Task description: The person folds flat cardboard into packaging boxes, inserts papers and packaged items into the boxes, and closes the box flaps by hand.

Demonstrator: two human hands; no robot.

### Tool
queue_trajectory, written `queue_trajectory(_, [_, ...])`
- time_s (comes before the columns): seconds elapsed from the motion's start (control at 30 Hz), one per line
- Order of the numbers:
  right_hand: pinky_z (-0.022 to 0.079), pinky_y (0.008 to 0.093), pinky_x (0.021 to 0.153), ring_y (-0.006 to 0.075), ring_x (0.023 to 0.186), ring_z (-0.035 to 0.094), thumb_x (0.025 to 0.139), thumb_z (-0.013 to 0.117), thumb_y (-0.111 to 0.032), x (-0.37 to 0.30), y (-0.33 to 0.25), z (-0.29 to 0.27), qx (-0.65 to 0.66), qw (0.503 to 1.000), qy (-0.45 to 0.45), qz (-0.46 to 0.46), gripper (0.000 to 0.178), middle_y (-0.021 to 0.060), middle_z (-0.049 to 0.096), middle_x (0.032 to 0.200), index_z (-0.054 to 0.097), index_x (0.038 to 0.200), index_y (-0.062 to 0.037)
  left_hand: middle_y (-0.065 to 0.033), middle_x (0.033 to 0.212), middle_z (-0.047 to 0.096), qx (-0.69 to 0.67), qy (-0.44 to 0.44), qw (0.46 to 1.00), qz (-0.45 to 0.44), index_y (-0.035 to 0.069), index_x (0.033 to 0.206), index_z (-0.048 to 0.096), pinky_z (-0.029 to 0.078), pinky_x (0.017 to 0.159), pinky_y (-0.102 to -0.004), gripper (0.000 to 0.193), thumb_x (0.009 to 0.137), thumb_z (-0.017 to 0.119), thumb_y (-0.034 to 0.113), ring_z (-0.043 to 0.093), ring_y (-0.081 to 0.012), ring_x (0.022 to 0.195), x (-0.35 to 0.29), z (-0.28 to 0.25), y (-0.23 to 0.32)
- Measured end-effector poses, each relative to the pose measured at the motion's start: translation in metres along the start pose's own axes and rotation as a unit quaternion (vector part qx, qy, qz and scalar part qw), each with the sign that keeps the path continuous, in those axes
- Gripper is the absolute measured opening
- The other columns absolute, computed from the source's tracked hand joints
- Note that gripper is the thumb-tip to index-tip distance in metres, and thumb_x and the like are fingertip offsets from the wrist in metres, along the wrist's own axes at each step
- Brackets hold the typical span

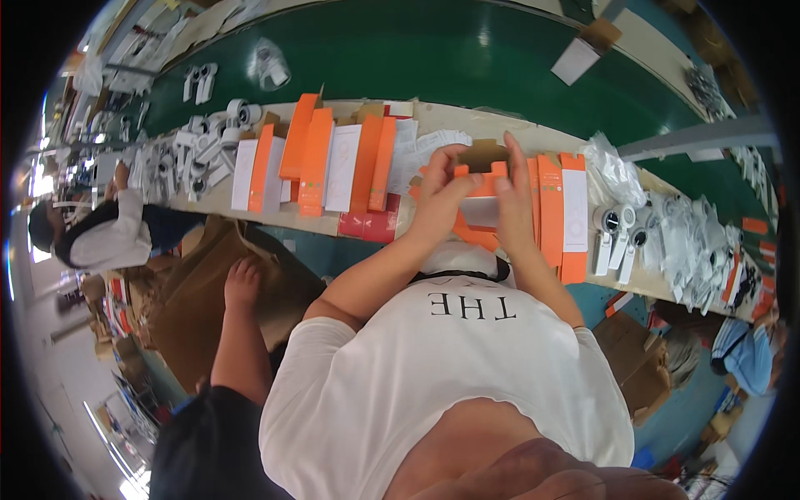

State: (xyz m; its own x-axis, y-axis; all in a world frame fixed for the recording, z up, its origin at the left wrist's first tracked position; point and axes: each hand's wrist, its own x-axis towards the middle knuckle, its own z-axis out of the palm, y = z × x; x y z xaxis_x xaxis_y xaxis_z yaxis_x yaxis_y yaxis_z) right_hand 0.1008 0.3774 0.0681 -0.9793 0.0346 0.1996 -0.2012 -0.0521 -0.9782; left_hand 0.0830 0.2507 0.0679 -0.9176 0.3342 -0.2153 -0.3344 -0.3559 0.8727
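In front of my chest I hold an orange and white carton [479,210] upright at the edge of the workbench. Its top is open, and the brown cardboard inside shows between raised flaps. My left hand [443,185] is closed round its left side, with the thumb across the front orange edge. On the opposite side my right hand [514,198] grips the carton, its thumb at the same front edge and a finger stretched up along the side. Flattened orange and white cartons [550,208] stand right beside my right hand. Printed leaflets [442,142] lie behind my left hand.
More orange and white cartons [312,162] stand to the left, above a red box [367,225]. White round-headed devices [621,233] and bagged ones lie right; others [204,150] lie left. Beyond runs a green belt [375,58]. A person's hand [242,283] is near a brown carton [200,300].
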Motion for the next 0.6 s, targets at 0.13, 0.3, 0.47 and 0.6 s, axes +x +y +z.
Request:
queue_trajectory(0.13, [0.025, 0.0324, 0.101, 0.022, 0.121, 0.034, 0.079, 0.036, -0.004, -0.002, 0.012, 0.011, -0.016, 0.999, 0.043, 0.025, 0.053, 0.0144, 0.039, 0.128, 0.033, 0.132, -0.0009, -0.0115, 0.111, 0.048, 0.01, 0.164, 0.975, 0.152, 0.003, 0.106, 0.042, 0.039, 0.083, -0.0262, 0.029, 0.08, 0.052, 0.0, 0.047, -0.0141, 0.099, 0.014, 0.001, -0.03])
queue_trajectory(0.3, [0.02, 0.0303, 0.104, 0.0204, 0.124, 0.031, 0.094, 0.028, -0.031, 0.009, 0.009, -0.002, 0.058, 0.993, 0.011, 0.105, 0.048, 0.0131, 0.036, 0.133, 0.034, 0.132, -0.0021, -0.0254, 0.129, 0.037, 0.255, 0.084, 0.889, 0.372, 0.0, 0.104, 0.046, 0.031, 0.097, -0.0336, 0.02, 0.087, 0.048, 0.01, 0.04, -0.0269, 0.117, -0.003, -0.005, -0.048])
queue_trajectory(0.47, [0.026, 0.0282, 0.101, 0.0184, 0.12, 0.037, 0.087, 0.032, -0.013, 0.006, 0.008, -0.003, 0.207, 0.959, -0.001, 0.193, 0.044, 0.012, 0.041, 0.129, 0.041, 0.127, -0.0005, -0.02, 0.126, 0.042, 0.09, 0.11, 0.966, 0.216, 0.0, 0.104, 0.046, 0.03, 0.097, -0.0318, 0.018, 0.088, 0.04, 0.005, 0.04, -0.0245, 0.117, -0.004, 0.005, -0.042])
queue_trajectory(0.6, [0.039, 0.0264, 0.088, 0.0165, 0.101, 0.05, 0.071, 0.037, 0.005, 0.006, 0.032, -0.021, 0.196, 0.931, 0.006, 0.308, 0.039, 0.0091, 0.053, 0.113, 0.056, 0.105, 0.0022, -0.0138, 0.125, 0.043, 0.03, 0.019, 0.989, 0.141, 0.0, 0.103, 0.047, 0.03, 0.098, -0.032, 0.019, 0.086, 0.039, 0.002, 0.04, -0.021, 0.116, -0.007, 0.005, -0.04])
